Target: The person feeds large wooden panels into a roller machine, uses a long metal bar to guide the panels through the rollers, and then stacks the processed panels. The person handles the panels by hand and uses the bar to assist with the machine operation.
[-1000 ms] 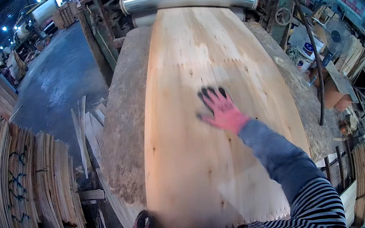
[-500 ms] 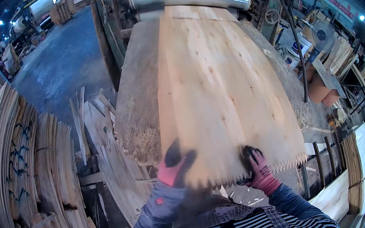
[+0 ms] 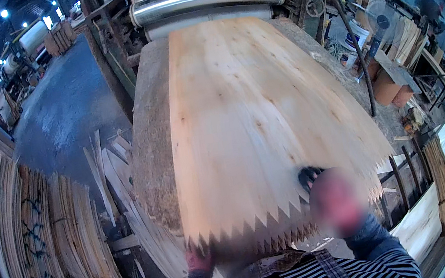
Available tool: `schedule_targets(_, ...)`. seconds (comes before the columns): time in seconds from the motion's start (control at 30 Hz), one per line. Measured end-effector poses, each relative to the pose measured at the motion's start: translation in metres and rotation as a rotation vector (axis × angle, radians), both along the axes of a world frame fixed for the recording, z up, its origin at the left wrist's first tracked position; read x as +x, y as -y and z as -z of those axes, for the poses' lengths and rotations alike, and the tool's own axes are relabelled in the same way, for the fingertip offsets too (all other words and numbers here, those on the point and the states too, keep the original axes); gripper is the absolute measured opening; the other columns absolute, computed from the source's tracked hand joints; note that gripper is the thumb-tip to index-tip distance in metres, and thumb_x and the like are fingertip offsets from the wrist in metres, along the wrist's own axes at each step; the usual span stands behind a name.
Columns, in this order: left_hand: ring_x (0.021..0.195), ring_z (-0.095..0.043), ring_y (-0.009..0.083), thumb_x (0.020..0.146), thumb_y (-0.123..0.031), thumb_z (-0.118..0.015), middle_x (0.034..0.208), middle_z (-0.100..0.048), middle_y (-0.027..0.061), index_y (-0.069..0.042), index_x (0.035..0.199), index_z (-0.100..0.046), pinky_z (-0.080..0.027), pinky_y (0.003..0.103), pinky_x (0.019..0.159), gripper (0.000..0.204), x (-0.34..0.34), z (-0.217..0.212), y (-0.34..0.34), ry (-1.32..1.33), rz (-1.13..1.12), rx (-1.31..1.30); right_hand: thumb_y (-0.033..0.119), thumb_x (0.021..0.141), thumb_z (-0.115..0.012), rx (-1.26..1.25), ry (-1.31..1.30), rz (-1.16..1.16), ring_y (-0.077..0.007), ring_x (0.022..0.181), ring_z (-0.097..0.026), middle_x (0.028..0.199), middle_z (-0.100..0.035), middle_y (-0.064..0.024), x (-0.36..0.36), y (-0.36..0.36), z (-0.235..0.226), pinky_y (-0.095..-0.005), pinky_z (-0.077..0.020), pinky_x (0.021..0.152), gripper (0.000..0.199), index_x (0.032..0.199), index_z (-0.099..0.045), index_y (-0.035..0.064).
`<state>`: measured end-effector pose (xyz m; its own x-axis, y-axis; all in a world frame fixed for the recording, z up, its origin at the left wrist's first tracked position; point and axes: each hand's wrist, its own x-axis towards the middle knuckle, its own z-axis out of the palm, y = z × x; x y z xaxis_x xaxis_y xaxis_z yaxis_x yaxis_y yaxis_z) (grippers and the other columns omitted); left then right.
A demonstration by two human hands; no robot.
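A large sheet of pale wood veneer [image 3: 244, 130] with brown knots lies over the table before me. Its near edge is cut in sharp teeth, and a second toothed edge shows just beneath it. My left hand [image 3: 198, 259], in a pink and dark glove, is at the near left corner, its fingers hidden below the sheet's edge. On top near the right part of that edge rests my right hand [image 3: 333, 200], similarly gloved and blurred, its dark fingertips stretched flat over the wood.
A shiny metal roller [image 3: 208, 0] crosses the table's far end. The worn tabletop [image 3: 150, 149] shows left of the veneer. Stacked veneer [image 3: 37, 239] stands at left, beside loose strips [image 3: 146, 223]. At right are a cardboard box [image 3: 391, 87], a fan [image 3: 382, 21] and bundled sheets [image 3: 442, 187].
My left hand has gone from the top of the sheet down under its near left corner. My right hand has shifted right. The toothed line by the roller no longer shows.
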<state>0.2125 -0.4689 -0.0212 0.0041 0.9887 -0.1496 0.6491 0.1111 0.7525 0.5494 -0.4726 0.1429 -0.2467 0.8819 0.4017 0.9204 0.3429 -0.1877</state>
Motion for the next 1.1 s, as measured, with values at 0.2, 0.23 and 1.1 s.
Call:
schedule_targets(0.2,0.109,-0.046,0.0205,0.081,-0.016,-0.057,0.118,-0.048,0.0144,0.002,0.122,-0.039,-0.036,0.03,0.092,0.048,-0.012,0.058,-0.006,0.604,-0.256,-0.286,0.021,0.067,-0.06,0.169,0.092,0.015,-0.0281,0.094,-0.053,0.107,-0.053,-0.0122,0.028,-0.141,0.04,-0.0381,-0.0421,0.083,0.045,0.11,-0.052,0.0116)
schedule_targets(0.23,0.105,-0.049,0.02,0.081,-0.015,-0.058,0.115,-0.051,0.0136,0.002,0.119,-0.042,-0.038,0.03,0.09,0.045,-0.017,0.056,0.0,0.676,-0.31,-0.293,0.021,0.068,-0.06,0.214,0.078,0.004,-0.0277,0.095,-0.052,0.108,-0.053,-0.0118,0.029,-0.17,0.058,-0.0381,-0.0416,0.084,0.044,0.11,-0.052,0.0118)
schedule_targets(1.1,0.092,-0.054,0.0146,0.082,-0.024,-0.057,0.102,-0.058,0.0123,0.001,0.113,-0.046,-0.045,0.025,0.079,0.042,0.082,-0.163,-0.019,1.117,0.664,-0.496,0.022,0.079,-0.049,-0.146,-0.896,0.145,-0.0327,0.113,-0.039,0.121,-0.042,-0.0215,0.014,0.122,0.107,-0.0433,-0.0321,0.094,0.049,0.122,-0.04,-0.0007)
